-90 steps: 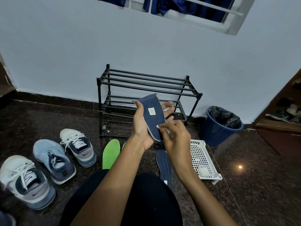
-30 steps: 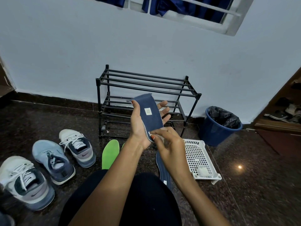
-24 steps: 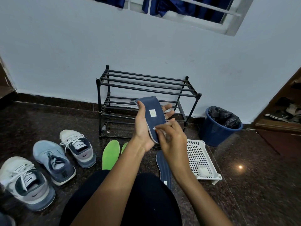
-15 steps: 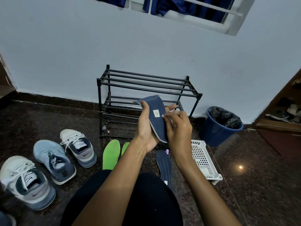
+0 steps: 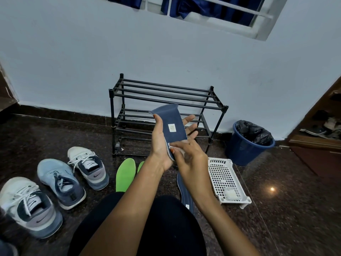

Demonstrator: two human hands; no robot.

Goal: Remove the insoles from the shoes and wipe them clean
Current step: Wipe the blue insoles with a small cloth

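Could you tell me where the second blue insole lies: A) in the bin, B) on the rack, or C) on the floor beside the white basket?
C: the second blue insole lies flat on the floor, just left of the white basket.

Both bare forearms reach forward from the bottom of the view and converge in front of the person's chest. The left hand [image 5: 162, 143] is raised with its palm turned inward. Its thumb lies up the near face of a blue insole [image 5: 172, 124], and its fingers spread straight behind it. The right hand [image 5: 190, 157] sits just below, knuckles up, fingers curled, pinching a small white wipe [image 5: 182, 152] against the insole's lower end.
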